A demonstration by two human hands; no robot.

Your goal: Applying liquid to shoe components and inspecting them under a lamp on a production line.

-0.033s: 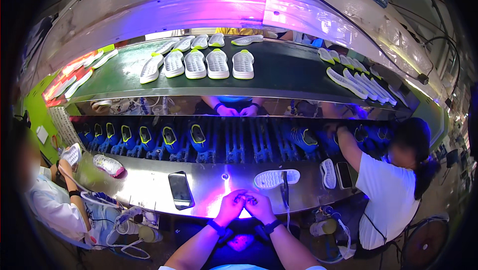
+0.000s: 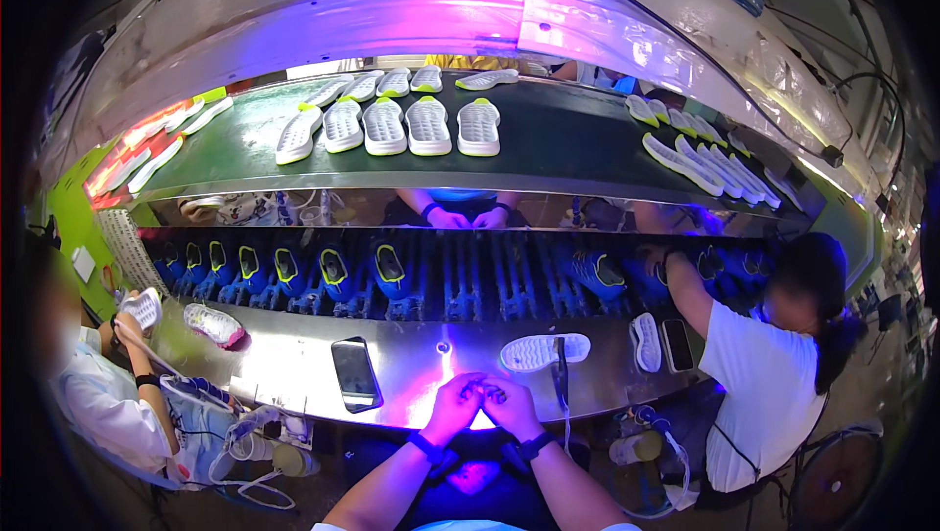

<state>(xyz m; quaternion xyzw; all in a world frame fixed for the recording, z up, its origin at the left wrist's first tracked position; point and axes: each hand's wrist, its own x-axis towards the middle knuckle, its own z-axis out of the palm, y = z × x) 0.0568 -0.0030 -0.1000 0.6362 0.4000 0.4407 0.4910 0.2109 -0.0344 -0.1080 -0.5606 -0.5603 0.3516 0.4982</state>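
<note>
My left hand (image 2: pixel 454 408) and my right hand (image 2: pixel 507 408) rest together at the near edge of the metal bench, fingers curled in and meeting at the tips. Nothing shows in either hand. Just beyond my right hand lies a white shoe sole (image 2: pixel 534 353), tread pattern up. A dark slim tool (image 2: pixel 561 374) with a thin tube or cord rests across that sole and hangs toward the bench edge. To the left of my hands is a dark phone (image 2: pixel 355 374).
A green conveyor belt (image 2: pixel 548 139) carries several white soles with yellow-green edges. Below it, blue shoe uppers (image 2: pixel 390 272) stand on a rack. At left, a person holds a sole (image 2: pixel 143 308); at right, a person (image 2: pixel 769 365) reaches into the rack. A pink-and-white shoe (image 2: pixel 213 325) lies left.
The person at left has shifted the held sole very slightly. My own hands stay where they were.
</note>
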